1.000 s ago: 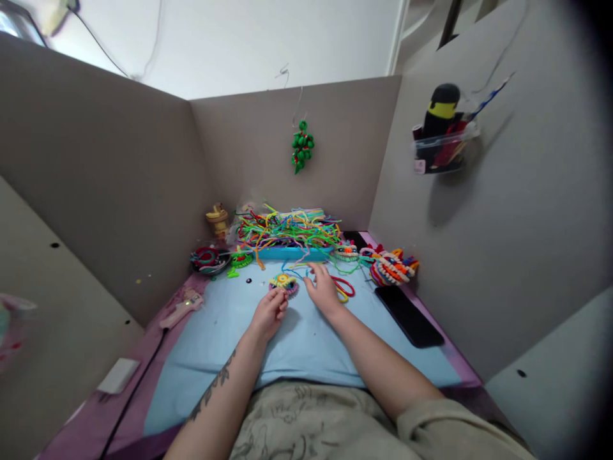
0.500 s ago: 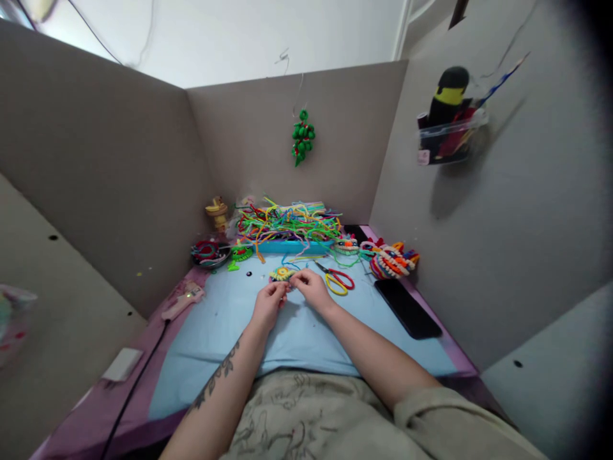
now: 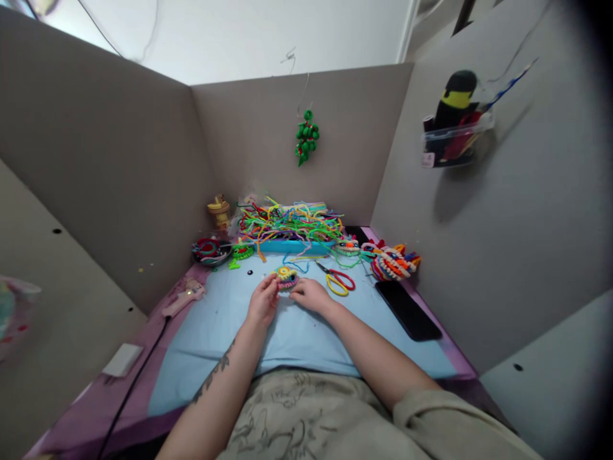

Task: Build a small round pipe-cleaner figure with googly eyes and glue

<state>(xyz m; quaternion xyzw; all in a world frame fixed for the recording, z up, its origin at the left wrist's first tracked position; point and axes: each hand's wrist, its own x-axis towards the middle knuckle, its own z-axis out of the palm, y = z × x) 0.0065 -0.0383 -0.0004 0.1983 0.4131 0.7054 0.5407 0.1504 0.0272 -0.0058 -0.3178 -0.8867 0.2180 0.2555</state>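
Left hand (image 3: 263, 301): gripped the multicoloured pipe-cleaner piece (image 3: 287, 276) on the blue mat (image 3: 215, 332).
Right hand (image 3: 311, 295): touched its right edge; grip unclear.
Nearby: red-and-yellow scissors (image 3: 339, 281).

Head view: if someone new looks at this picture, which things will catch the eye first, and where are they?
First, the bright tangle of pipe cleaners at the back of the blue mat, against the rear partition. Next, the green ornament hanging on that partition above it. Then the left hand and the right hand, which meet at a small coiled piece in the middle of the mat.
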